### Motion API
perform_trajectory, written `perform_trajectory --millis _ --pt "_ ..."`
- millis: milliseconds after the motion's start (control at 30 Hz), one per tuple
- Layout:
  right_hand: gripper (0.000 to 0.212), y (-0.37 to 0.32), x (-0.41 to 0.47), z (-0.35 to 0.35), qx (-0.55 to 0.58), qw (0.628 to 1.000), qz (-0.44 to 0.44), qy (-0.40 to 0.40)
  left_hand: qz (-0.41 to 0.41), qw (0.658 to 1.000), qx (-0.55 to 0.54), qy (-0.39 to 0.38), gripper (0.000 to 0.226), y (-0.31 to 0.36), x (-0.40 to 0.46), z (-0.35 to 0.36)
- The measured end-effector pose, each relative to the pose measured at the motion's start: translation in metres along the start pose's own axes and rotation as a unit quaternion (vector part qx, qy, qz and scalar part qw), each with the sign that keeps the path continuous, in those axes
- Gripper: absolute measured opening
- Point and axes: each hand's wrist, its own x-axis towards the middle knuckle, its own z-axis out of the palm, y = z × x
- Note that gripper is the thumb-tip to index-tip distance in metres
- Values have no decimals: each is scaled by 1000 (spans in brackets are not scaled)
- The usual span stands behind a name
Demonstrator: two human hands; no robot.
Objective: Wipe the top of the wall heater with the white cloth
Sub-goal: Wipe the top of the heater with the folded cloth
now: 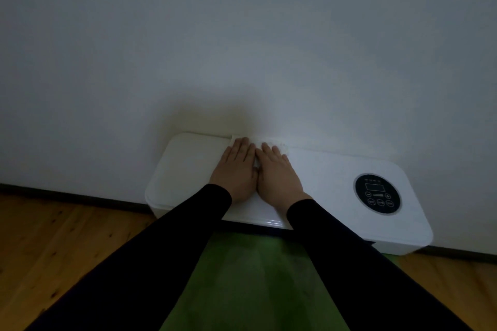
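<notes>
Hands lie flat, side by side, on the heater [188,169]. The left hand [235,172] and the right hand [278,174] touch each other along the thumbs. Both have their fingers stretched out and close together, palms down, pressing on the cloth [279,145]. No fingers curl or pinch.

The cloth is white and lies along the top of the heater, right where it meets the wall [242,35]. Most of it is under the hands. Only a strip shows past the fingertips and a bit between the hands.

The heater is white with round corners. It sits low on the wall, just above the floor [53,236]. A round black panel [377,194] with small buttons and a little screen is near its right end, well apart from the hands.

The wall is plain and pale. The floor is brown wood, with a dark strip along the bottom of the wall. A green mat [250,282] lies on the floor under the arms, which wear long black sleeves [150,263].

The room is dim. The marks on the panel are too small to read. Where the cloth ends under the hands cannot be seen. The sleeves are cut off at the bottom.
</notes>
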Motion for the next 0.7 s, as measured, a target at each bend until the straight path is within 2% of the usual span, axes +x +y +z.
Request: perform_trajectory --millis 267,533,700 --pt "59 -9 -23 7 -16 1000 -8 12 -2 1000 0 18 60 2 -25 5" --pt "67 -30 -58 14 -90 996 -8 7 5 1000 4 15 60 -3 -66 5" --pt "64 -45 -74 19 -69 998 -5 3 4 1000 10 8 59 -6 -87 3"
